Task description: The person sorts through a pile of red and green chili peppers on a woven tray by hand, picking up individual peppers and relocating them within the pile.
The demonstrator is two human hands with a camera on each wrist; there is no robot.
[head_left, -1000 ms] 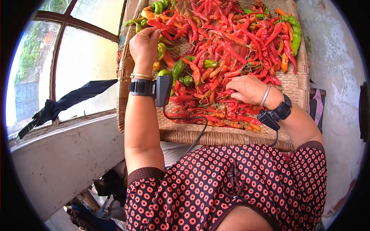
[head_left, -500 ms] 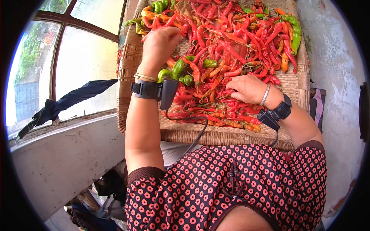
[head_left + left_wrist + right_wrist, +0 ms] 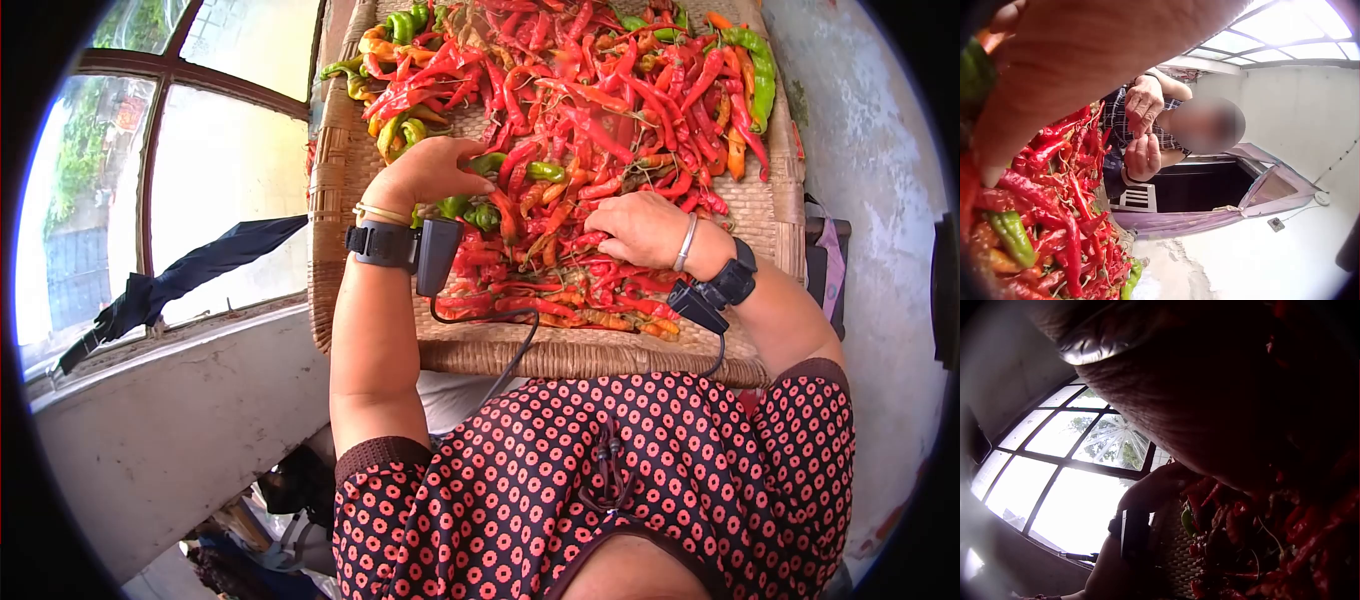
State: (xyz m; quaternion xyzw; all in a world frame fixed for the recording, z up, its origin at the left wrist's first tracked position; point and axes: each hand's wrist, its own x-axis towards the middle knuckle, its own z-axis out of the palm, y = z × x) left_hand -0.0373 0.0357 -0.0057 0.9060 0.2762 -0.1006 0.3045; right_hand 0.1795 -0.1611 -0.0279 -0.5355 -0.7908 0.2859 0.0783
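Note:
Red peppers lie heaped in a shallow woven tray, with a few green and orange ones among them. Over the left part of the heap, my left hand has its thumb and fingers apart beside a green pepper; contact at the fingertips cannot be made out. Its palm and thumb loom large in the left wrist view, above the peppers. My right hand rests on red peppers, fingers loosely bent. The right wrist view shows this hand dark, its fingertips hidden.
A folded dark umbrella leans by the window on the left. A plastered wall stands to the right. In the left wrist view, another person's hands meet beyond the peppers.
My left hand has come down from the upper left peppers toward the green ones, its thumb and fingers now spread. My right hand has stayed in place.

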